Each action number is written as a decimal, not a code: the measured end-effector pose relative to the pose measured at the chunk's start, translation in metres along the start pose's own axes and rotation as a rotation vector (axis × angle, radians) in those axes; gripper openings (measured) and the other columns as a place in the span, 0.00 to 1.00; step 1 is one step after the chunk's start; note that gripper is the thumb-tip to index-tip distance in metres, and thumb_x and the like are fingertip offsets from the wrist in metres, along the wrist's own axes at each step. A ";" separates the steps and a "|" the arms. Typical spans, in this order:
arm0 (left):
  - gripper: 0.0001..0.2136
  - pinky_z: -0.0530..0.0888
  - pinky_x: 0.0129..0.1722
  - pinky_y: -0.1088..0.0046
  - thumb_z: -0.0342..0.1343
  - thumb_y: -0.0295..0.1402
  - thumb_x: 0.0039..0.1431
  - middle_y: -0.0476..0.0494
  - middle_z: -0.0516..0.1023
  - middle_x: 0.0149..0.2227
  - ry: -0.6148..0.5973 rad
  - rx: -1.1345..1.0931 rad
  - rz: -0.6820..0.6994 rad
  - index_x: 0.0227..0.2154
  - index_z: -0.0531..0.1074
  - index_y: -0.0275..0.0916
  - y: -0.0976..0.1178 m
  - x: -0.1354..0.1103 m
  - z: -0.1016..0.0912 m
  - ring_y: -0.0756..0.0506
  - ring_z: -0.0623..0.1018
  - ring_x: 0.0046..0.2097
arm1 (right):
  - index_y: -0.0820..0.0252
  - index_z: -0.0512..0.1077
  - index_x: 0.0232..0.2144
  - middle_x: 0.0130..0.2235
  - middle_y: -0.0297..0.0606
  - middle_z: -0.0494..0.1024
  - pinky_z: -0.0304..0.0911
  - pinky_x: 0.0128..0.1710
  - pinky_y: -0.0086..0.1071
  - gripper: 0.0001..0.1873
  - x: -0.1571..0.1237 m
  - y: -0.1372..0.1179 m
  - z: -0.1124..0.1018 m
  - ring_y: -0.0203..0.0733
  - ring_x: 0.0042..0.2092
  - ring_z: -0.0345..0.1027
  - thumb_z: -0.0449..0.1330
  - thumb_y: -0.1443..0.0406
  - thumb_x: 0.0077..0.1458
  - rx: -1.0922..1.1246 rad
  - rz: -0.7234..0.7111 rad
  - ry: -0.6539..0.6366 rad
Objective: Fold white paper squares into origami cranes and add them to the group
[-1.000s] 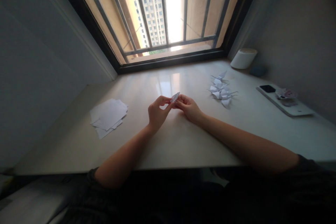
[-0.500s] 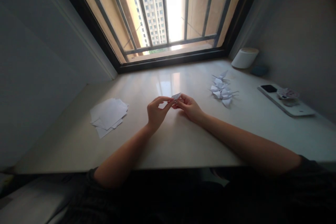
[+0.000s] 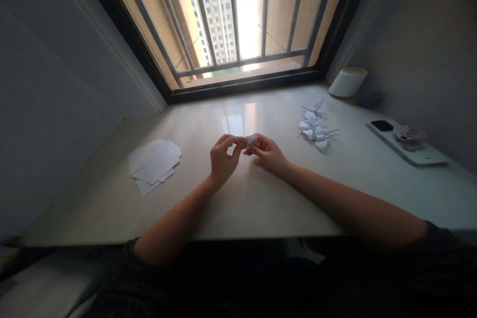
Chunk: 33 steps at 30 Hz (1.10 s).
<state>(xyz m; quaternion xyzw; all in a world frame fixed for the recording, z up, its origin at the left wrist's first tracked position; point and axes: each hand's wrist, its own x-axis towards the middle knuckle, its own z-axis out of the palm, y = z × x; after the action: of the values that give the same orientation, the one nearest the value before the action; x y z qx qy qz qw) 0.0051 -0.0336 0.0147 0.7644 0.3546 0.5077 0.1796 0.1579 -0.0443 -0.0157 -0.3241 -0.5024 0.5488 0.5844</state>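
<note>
A small folded piece of white paper (image 3: 252,139) is held just above the middle of the white surface. My left hand (image 3: 225,155) pinches its left side between thumb and fingertips. On the other side, my right hand (image 3: 269,153) grips it with curled fingers and thumb. The fingers cover much of the paper, so its exact shape cannot be made out. To the left lies a loose stack of white paper sheets (image 3: 154,161). Several folded paper cranes (image 3: 315,126) sit in a cluster to the right of my right hand.
At the far right lies a white phone (image 3: 423,155) with a round attachment (image 3: 409,133) on its back. Behind it, a white cylindrical object (image 3: 348,82) stands by the wall near a dark blue item (image 3: 368,100). A barred window (image 3: 242,77) borders the back of the surface.
The folded paper has turned in my fingers and shows a different, narrower outline. My left hand has shifted very slightly; the stack and the cranes are unmoved.
</note>
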 end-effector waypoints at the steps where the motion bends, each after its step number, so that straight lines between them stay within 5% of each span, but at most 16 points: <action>1: 0.05 0.73 0.36 0.72 0.57 0.31 0.59 0.47 0.78 0.33 0.004 0.009 -0.002 0.35 0.78 0.42 0.000 0.000 0.000 0.49 0.76 0.36 | 0.55 0.71 0.32 0.32 0.34 0.76 0.70 0.41 0.37 0.18 0.000 -0.001 0.001 0.39 0.37 0.71 0.68 0.52 0.43 -0.001 -0.005 0.001; 13: 0.10 0.75 0.37 0.72 0.61 0.38 0.55 0.48 0.78 0.30 0.005 -0.314 -0.262 0.38 0.72 0.40 -0.014 -0.002 0.009 0.49 0.78 0.33 | 0.58 0.75 0.27 0.30 0.36 0.79 0.68 0.40 0.38 0.15 0.000 -0.004 -0.002 0.39 0.34 0.72 0.70 0.54 0.41 -0.090 -0.012 0.189; 21: 0.15 0.74 0.30 0.75 0.65 0.40 0.48 0.51 0.76 0.26 0.038 -0.468 -0.402 0.34 0.69 0.39 -0.019 0.001 0.009 0.50 0.78 0.29 | 0.58 0.76 0.25 0.27 0.36 0.79 0.67 0.36 0.37 0.15 0.001 -0.004 -0.003 0.40 0.32 0.71 0.71 0.54 0.39 -0.093 0.006 0.188; 29: 0.20 0.68 0.28 0.79 0.69 0.42 0.41 0.49 0.78 0.29 -0.253 -0.788 -0.800 0.36 0.71 0.39 -0.034 0.007 0.000 0.52 0.76 0.30 | 0.55 0.76 0.35 0.28 0.31 0.76 0.65 0.36 0.35 0.16 0.000 -0.005 -0.006 0.38 0.32 0.70 0.70 0.57 0.42 -0.148 -0.068 0.111; 33: 0.20 0.67 0.25 0.80 0.70 0.42 0.39 0.47 0.77 0.29 -0.402 -0.874 -0.885 0.35 0.74 0.40 -0.035 0.005 0.000 0.52 0.76 0.30 | 0.53 0.76 0.38 0.30 0.32 0.74 0.65 0.36 0.35 0.19 0.000 -0.005 -0.007 0.38 0.33 0.69 0.69 0.55 0.43 -0.202 -0.084 0.065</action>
<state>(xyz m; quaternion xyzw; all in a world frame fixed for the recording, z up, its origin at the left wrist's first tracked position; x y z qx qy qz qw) -0.0063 -0.0062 -0.0039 0.4827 0.3564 0.3303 0.7286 0.1659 -0.0442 -0.0130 -0.3777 -0.5491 0.4596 0.5870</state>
